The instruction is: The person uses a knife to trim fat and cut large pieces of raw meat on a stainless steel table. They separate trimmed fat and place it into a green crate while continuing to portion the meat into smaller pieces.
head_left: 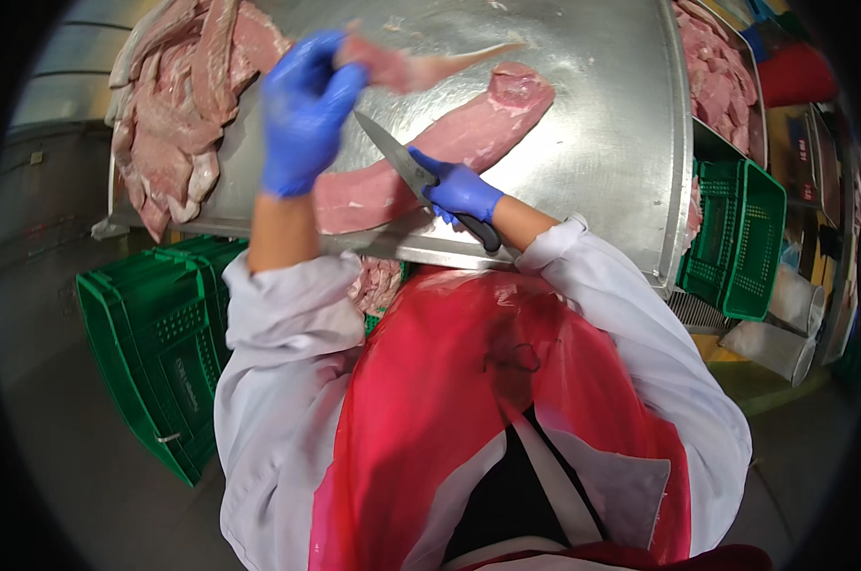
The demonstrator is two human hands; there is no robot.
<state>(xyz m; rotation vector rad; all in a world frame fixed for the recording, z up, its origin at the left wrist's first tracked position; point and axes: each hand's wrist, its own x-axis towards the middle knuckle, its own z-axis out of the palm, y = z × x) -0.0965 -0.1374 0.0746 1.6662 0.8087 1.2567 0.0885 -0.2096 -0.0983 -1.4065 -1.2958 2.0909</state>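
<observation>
My left hand (305, 114), in a blue glove, is raised over the steel table (611, 143) gripping a ragged pink meat strip (383, 65), whose pale tail is blurred. My right hand (457, 193), also blue-gloved, is closed on a black-handled knife (392, 147), its blade angled up and leftward toward my left hand. Beneath both, a long pink piece of meat (478, 124) lies diagonally across the steel, partly hidden behind the knife and my hands. A heap of meat strips (178, 114) lies at the table's left end.
Green crates stand low at the left (145, 333) and at the right (735, 233). Meat trimmings (375, 285) show below the near table edge. A steel container of meat pieces (716, 81) sits at upper right, with a red object (797, 76) beside it.
</observation>
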